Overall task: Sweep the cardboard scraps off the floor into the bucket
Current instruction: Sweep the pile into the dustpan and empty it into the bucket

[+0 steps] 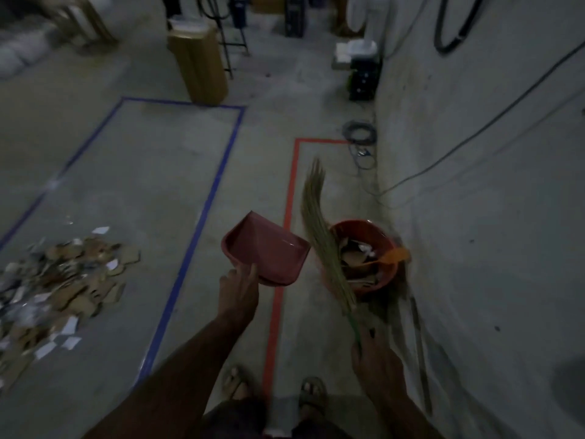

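Note:
A heap of cardboard scraps (60, 286) mixed with white paper bits lies on the floor at the left, inside a blue tape rectangle. My left hand (239, 289) grips the rear edge of a red dustpan (269, 250), held in the air with nothing in it. My right hand (375, 356) grips the green handle of a grass broom (319, 229), bristles pointing up and away. An orange-red bucket (338, 229) stands by the wall at the right, with cardboard pieces and an orange object inside. The broom crosses in front of the bucket's left rim.
A red tape outline (286, 217) marks the floor around the bucket. The grey wall (474, 217) with cables runs along the right. A coil of cable (361, 134), a brown cardboard roll (199, 61) and black equipment (364, 77) stand farther back. My sandalled feet (311, 392) are below.

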`<action>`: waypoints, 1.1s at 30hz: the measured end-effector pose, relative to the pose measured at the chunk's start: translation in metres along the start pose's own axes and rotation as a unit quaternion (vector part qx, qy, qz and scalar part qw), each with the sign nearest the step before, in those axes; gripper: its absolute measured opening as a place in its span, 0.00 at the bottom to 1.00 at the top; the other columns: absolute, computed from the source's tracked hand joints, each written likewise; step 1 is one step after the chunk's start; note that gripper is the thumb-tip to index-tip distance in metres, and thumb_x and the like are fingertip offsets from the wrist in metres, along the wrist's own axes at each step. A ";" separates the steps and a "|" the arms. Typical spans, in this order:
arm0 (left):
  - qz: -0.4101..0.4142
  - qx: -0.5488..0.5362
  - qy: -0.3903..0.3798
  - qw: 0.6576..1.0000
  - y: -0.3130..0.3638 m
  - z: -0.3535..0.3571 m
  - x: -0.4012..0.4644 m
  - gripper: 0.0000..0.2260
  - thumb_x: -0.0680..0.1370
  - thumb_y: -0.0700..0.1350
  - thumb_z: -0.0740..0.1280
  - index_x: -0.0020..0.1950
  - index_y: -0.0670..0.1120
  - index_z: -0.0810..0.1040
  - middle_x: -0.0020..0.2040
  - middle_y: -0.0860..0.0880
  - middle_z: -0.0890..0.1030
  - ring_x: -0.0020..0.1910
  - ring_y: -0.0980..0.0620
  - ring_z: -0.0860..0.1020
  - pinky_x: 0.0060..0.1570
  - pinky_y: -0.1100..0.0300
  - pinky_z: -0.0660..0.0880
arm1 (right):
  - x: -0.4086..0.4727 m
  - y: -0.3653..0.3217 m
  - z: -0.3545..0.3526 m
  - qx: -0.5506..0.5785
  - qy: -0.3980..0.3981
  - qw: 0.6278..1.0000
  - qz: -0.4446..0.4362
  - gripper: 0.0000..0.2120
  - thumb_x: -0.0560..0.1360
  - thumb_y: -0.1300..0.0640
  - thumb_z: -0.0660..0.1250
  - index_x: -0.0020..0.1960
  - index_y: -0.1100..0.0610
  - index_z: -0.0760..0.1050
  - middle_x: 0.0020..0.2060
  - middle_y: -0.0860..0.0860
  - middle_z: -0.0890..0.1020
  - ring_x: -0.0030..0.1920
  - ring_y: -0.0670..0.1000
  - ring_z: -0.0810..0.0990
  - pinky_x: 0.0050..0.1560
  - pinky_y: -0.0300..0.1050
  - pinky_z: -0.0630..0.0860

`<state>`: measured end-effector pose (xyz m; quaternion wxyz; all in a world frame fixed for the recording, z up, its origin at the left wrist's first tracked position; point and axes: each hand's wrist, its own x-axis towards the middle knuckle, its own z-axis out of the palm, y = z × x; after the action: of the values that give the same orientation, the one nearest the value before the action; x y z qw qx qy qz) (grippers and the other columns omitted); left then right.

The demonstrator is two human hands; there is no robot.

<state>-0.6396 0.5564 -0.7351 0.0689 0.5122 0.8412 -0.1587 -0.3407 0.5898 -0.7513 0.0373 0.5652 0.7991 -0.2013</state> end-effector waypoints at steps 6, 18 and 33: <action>-0.108 -0.030 0.008 0.994 -0.075 0.006 -0.059 0.26 0.81 0.42 0.57 0.80 0.47 0.58 0.68 0.43 0.71 0.62 0.43 0.75 0.57 0.49 0.71 | 0.012 -0.065 -0.019 -0.036 0.027 0.989 -0.143 0.31 0.79 0.47 0.62 0.79 0.40 0.55 0.52 0.54 0.77 0.44 0.56 0.80 0.39 0.51 0.77; -0.341 -0.143 0.067 0.927 -0.292 0.081 -0.204 0.19 0.72 0.37 0.65 0.63 0.42 0.78 0.49 0.40 0.79 0.41 0.39 0.79 0.39 0.50 0.73 | -0.022 -0.310 0.045 -0.102 0.012 0.933 -0.345 0.29 0.81 0.47 0.59 0.79 0.43 0.54 0.47 0.52 0.71 0.35 0.53 0.77 0.34 0.50 0.75; -0.541 -0.183 0.061 0.819 -0.450 0.172 -0.328 0.17 0.62 0.33 0.72 0.49 0.41 0.79 0.39 0.40 0.77 0.30 0.40 0.76 0.31 0.55 0.72 | -0.067 -0.521 0.136 -0.150 -0.077 0.854 -0.493 0.30 0.83 0.49 0.55 0.79 0.39 0.43 0.50 0.51 0.70 0.33 0.45 0.70 0.30 0.40 0.70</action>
<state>-0.8930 0.0318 -0.7167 0.0130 -0.0383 0.9990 0.0180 -0.8175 0.3346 -0.7108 0.0788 0.0680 0.9881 -0.1136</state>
